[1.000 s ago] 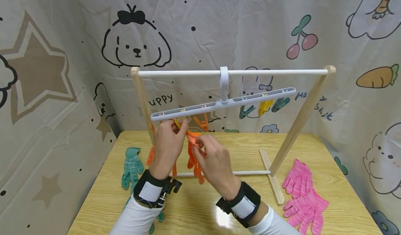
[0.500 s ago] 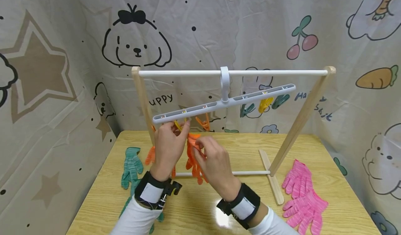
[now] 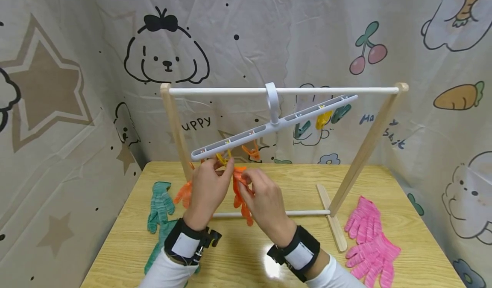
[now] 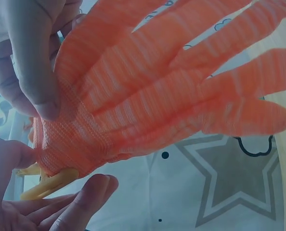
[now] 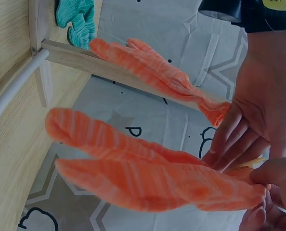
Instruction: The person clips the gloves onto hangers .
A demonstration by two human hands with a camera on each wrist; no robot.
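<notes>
My left hand (image 3: 210, 185) is at a yellow clothes peg (image 3: 222, 159) under the left half of a grey hanger (image 3: 246, 138), its fingers and thumb curled about the peg. The peg (image 4: 51, 185) sits at the cuff corner of an orange knitted glove (image 4: 148, 91) in the left wrist view. My right hand (image 3: 265, 198) pinches the same glove's cuff, and the glove's fingers hang down. A second orange glove (image 5: 157, 72) hangs behind the left hand, at the hanger's left end.
The hanger hooks over a white rod (image 3: 215, 91) on a wooden stand (image 3: 349, 173). An orange peg (image 3: 253, 151), teal pegs (image 3: 340, 113) and another yellow peg (image 3: 323, 120) hang from it. Green gloves (image 3: 159, 207) lie left on the table, pink gloves (image 3: 373, 245) right.
The hanger has tilted further, its left end lower and its right end higher. The left hand has moved slightly down and right. The right hand keeps its pinch on the glove.
</notes>
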